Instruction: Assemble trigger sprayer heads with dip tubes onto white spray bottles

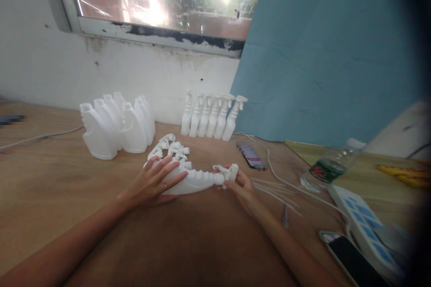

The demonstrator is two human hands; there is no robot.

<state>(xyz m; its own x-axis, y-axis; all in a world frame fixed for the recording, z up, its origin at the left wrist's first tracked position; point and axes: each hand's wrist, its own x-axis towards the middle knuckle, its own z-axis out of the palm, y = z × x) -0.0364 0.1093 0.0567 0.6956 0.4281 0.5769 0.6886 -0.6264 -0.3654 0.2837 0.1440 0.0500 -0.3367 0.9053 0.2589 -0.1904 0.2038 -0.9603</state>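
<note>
A white spray bottle (193, 182) lies on its side on the table, its neck pointing right. My left hand (163, 178) is wrapped over the bottle's body, fingers resting across it. At the neck, my right hand (240, 186) grips a white trigger spray head (229, 175); whether the head is threaded on the neck I cannot tell. Just behind the bottle lie several loose trigger heads (175, 149). Thin white dip tubes (276, 188) are spread on the table to the right of my right hand.
Several spray bottles with heads (210, 119) stand in a row by the wall. White handled jugs (116, 128) stand at the back left. On the right are a phone (251, 156), a water bottle (332, 168), a power strip (363, 228), a cable and another phone (350, 258).
</note>
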